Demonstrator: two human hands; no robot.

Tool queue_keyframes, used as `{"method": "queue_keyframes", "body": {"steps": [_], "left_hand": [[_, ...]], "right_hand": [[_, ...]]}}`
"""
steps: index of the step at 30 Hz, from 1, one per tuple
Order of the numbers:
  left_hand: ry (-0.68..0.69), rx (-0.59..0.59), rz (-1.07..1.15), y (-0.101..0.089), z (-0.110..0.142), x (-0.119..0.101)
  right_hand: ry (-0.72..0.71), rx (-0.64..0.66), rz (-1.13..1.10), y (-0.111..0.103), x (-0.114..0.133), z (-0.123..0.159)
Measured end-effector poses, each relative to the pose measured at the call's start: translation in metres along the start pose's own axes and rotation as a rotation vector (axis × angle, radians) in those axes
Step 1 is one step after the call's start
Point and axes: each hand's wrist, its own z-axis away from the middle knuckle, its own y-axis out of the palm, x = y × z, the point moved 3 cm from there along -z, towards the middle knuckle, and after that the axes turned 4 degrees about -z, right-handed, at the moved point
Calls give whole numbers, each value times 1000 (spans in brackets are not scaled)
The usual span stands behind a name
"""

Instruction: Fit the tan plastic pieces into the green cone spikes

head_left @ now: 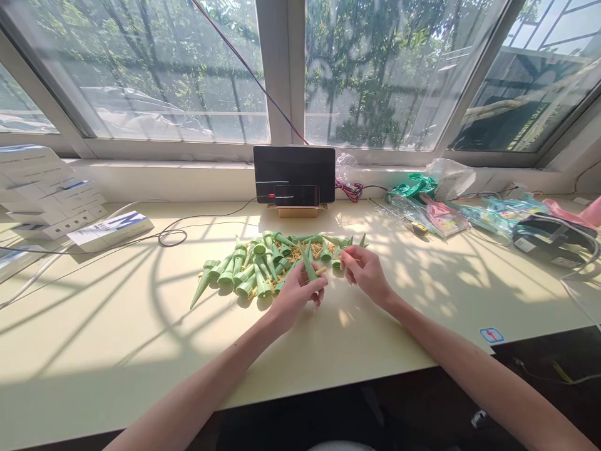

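Note:
My left hand is closed around a green plastic cone, its narrow tip pointing up and away. A short tan peg sticks out beside that cone, near my left thumb. To the right, my right hand has thumb and fingers pinched together; what they hold, if anything, is too small to make out. A green cone stands just left of the right fingertips, and a green tip shows behind the knuckles. A heap of similar green cones lies beyond and left of my hands, with many tan pegs among them.
A black tablet leans at the window wall, with a phone on a stand before it. White boxes are stacked at left, joined by loose cables. Plastic bags and a black pouch lie at right on the pale table.

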Motion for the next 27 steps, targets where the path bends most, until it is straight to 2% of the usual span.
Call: {"method": "queue_keyframes", "body": {"steps": [7, 14, 19, 27], "left_hand": [[-41, 0, 215, -3, -4, 5], [-61, 0, 269, -3, -4, 3], [-10, -28, 224, -1, -3, 0], [30, -142, 14, -3, -2, 0]], "right_hand": [[5, 7, 7, 1, 0, 0], [14, 15, 29, 1, 1, 1], [8, 22, 24, 0, -1, 1], [4, 31, 12, 0, -2, 1]]}}
